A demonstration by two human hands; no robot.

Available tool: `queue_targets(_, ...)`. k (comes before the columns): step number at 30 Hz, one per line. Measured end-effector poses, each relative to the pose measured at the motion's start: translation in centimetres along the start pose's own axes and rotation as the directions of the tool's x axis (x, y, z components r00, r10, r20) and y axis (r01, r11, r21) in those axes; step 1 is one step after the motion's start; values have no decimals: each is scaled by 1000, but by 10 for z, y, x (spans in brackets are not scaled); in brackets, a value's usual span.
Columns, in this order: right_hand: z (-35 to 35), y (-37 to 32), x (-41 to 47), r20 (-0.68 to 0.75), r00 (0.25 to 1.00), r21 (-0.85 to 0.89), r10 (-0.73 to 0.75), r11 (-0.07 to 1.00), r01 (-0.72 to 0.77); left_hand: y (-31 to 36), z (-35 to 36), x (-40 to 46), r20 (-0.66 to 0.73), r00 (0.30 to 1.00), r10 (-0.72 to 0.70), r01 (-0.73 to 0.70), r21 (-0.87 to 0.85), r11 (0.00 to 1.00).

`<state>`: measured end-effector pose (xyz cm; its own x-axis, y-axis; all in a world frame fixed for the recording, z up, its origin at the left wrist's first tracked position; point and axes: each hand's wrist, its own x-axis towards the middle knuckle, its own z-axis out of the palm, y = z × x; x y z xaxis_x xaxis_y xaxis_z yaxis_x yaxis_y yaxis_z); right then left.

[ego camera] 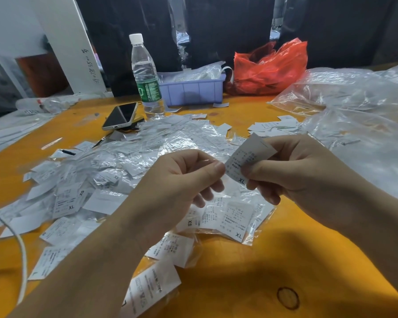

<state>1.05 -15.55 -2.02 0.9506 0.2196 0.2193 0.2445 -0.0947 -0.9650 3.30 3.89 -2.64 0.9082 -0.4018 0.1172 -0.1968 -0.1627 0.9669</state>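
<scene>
Above the pile (115, 171), curled fingers of the left hand (182, 177) and right hand (303, 171) pinch opposite edges of the label (248, 154), likely light, limp and easily creased.

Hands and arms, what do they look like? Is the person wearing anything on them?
Both the left hand and right hand are bare: no gloves, rings or watch show. The forearms are bare too, no sleeves in view. Nails short.
</scene>
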Motion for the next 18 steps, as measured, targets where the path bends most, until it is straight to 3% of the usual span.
queue_targets(11, -4, 3, 2, -114, 993, 13, 17, 1000, -16, 0, -2, -1, -16, 1000, 5, -6, -63, 998)
queue_targets(18, -3, 3, 1, -11, 999, -27, 37, 999, -37, 1, 0, -1, -3, 1000, 2, -2, -70, 998)
